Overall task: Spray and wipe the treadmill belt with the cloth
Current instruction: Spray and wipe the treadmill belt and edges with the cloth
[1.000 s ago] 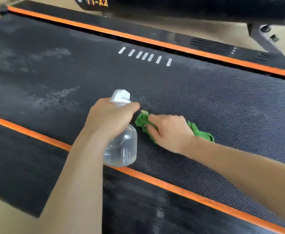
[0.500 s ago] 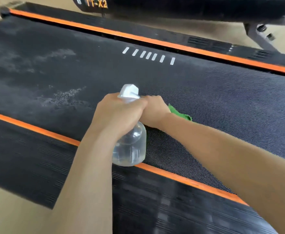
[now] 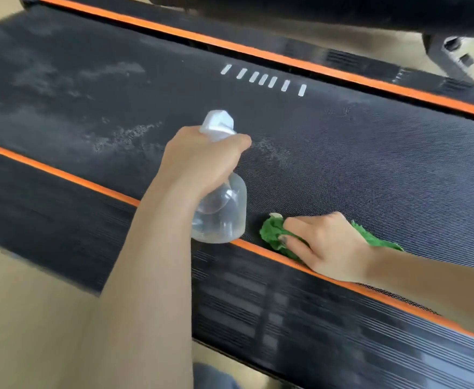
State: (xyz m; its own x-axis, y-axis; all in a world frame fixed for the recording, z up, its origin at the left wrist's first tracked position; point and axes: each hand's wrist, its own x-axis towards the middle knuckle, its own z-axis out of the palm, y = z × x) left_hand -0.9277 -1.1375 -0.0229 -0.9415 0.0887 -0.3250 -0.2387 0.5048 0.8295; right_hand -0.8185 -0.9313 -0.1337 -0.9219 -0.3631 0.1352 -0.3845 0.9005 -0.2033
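The black textured treadmill belt (image 3: 356, 164) fills the middle of the head view, with pale dusty or wet patches at the left. My left hand (image 3: 199, 161) grips a clear spray bottle (image 3: 221, 217) with a white nozzle, held just above the belt's near edge. My right hand (image 3: 323, 242) presses a green cloth (image 3: 272, 234) flat onto the belt beside the near orange strip, fingers spread over it. The cloth shows on both sides of the hand.
Orange strips (image 3: 61, 172) run along both sides of the belt, with black ribbed side rails (image 3: 314, 318) outside them. The treadmill's dark frame and a support leg (image 3: 449, 60) sit at the top right. Beige floor (image 3: 33, 318) lies at the lower left.
My right hand slid the cloth from the belt's middle, behind the bottle, back toward me to the near orange edge. The bottle stayed held over the belt.
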